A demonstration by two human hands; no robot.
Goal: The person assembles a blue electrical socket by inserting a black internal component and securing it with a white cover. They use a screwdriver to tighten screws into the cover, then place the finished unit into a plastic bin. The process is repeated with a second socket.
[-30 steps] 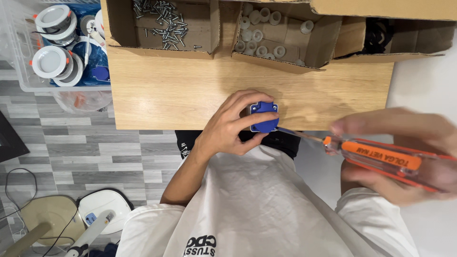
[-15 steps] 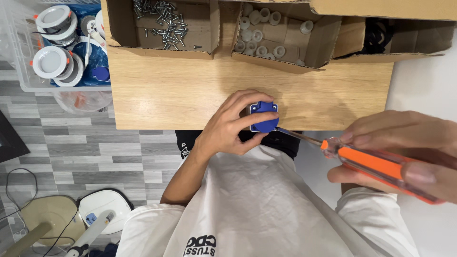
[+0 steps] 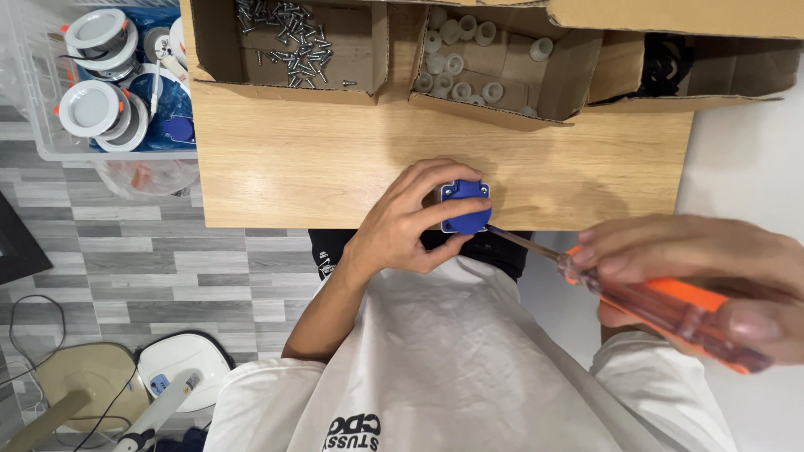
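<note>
— Far left?
— Clear plastic bin (image 3: 38, 109) beside the table (image 3: 335, 159), packed with round white lamp fittings (image 3: 90, 109) with orange clips. Below, on the grey plank floor (image 3: 151, 268), a white and beige appliance (image 3: 180, 364) with cords.

— On the table itself?
— Along the far edge, three open cardboard boxes: left box (image 3: 285, 79) scattered with silver screws (image 3: 280, 33), middle box (image 3: 494, 105) holding small white round caps (image 3: 456, 59), right box (image 3: 712, 88) with something dark inside, too shadowed to tell.

— Left hand?
— Left hand (image 3: 402, 222) at the near edge of the table, fingers (image 3: 435, 176) curled closed around a small blue plastic part (image 3: 465, 205), thumb underneath. Blue part held right at the table's edge, touching or just above it; cannot tell which.

— And to the right?
— Thin metal shaft of an orange-handled screwdriver (image 3: 662, 305) running up-left, tip meeting the lower right side of the blue part. Right hand (image 3: 695, 268) close to the camera and blurred, fingers wrapped tight around the handle. White T-shirt (image 3: 469, 360) filling the bottom middle.
</note>
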